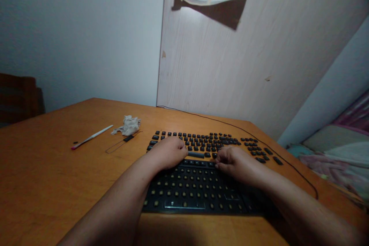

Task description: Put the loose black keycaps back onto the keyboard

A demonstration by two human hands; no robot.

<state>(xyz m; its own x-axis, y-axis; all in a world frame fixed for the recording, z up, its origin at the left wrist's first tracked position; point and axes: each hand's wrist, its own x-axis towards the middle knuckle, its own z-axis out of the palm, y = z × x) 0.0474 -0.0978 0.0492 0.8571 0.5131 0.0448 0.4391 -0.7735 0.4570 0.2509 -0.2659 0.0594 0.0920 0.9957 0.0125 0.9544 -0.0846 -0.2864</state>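
A black keyboard base (pixel 190 188) lies on the table, its key posts bare except for a row of keycaps along the far edge. Over its far left part rests my left hand (pixel 168 152), closed with the fingers curled; what they hold, if anything, is hidden. My right hand (pixel 233 161) is at the far edge, right of centre, with thumb and fingers pinched near the last seated keycap (pixel 211 164). I cannot make out what is between those fingertips. Just beyond the hands, loose black keycaps (pixel 201 141) lie in rows, with the long space bar (pixel 196 155) nearest.
On the left lie a white brush-like stick (pixel 93 136), a crumpled grey cloth or tissue (pixel 131 125) and a wire keycap puller (pixel 128 138). More loose keycaps (pixel 253 148) lie at right. A black cable (pixel 230 123) runs along the table's back and right side.
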